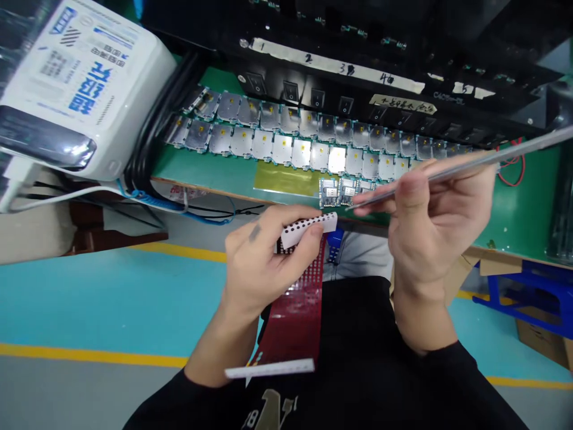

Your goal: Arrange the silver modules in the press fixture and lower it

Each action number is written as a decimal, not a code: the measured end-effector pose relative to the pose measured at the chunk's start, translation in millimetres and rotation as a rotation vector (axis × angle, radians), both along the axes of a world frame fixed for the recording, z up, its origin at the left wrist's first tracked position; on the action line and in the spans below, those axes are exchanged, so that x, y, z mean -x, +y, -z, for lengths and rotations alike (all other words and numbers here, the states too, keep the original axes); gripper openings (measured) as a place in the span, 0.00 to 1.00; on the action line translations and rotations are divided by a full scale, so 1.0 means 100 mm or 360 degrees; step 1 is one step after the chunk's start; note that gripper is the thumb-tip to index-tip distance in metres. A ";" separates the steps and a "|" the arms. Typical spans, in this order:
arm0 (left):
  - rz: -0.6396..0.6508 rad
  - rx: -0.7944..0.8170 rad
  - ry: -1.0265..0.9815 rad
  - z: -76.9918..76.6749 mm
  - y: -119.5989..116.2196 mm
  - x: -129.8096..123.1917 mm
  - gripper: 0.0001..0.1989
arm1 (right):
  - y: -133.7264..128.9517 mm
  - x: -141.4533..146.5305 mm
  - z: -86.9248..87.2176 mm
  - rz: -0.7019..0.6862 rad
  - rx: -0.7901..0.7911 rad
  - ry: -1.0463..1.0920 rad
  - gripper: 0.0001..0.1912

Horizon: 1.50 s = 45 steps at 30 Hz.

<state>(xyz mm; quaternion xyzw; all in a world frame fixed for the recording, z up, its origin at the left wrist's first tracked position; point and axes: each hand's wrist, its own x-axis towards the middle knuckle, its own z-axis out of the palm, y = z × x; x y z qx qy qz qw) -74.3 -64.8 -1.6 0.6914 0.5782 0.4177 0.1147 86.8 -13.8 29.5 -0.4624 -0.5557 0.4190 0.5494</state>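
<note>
The white strip with black dots (298,232) is pinched between thumb and fingers of my left hand (266,257), just off the table's front edge. A dark-red dotted band (295,325) hangs below, perhaps joined to it. Farther right, small blue-green circuit boards (329,193) lie on the green tabletop (215,170); my right hand (430,224) grips a long, thin grey tool (474,163).

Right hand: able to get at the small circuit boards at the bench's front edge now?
Probably yes. The right hand holds a slim pointed tool with its tip near the small circuit boards, and nothing appears to cover the two leftmost; the hand itself partly hides the next from this view.
</note>
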 end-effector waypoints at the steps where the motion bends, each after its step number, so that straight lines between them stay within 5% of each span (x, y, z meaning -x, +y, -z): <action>1: 0.0063 -0.0039 0.0051 0.00 0.03 0.04 0.05 | 0.07 0.01 0.01 0.0015 -0.0020 -0.0013 0.08; 8: 0.0566 -0.0113 0.0368 0.11 0.24 0.17 0.05 | 0.43 0.06 0.25 -0.0053 -0.0078 -0.0173 0.13; 36: 0.0529 -0.0092 0.0347 0.18 0.23 0.13 0.05 | 0.37 -0.04 0.31 -0.0309 -0.0198 -0.0329 0.11; 45: 0.0511 -0.0086 0.0335 0.20 0.22 0.11 0.04 | 0.38 -0.04 0.37 -0.0235 -0.0204 -0.0449 0.14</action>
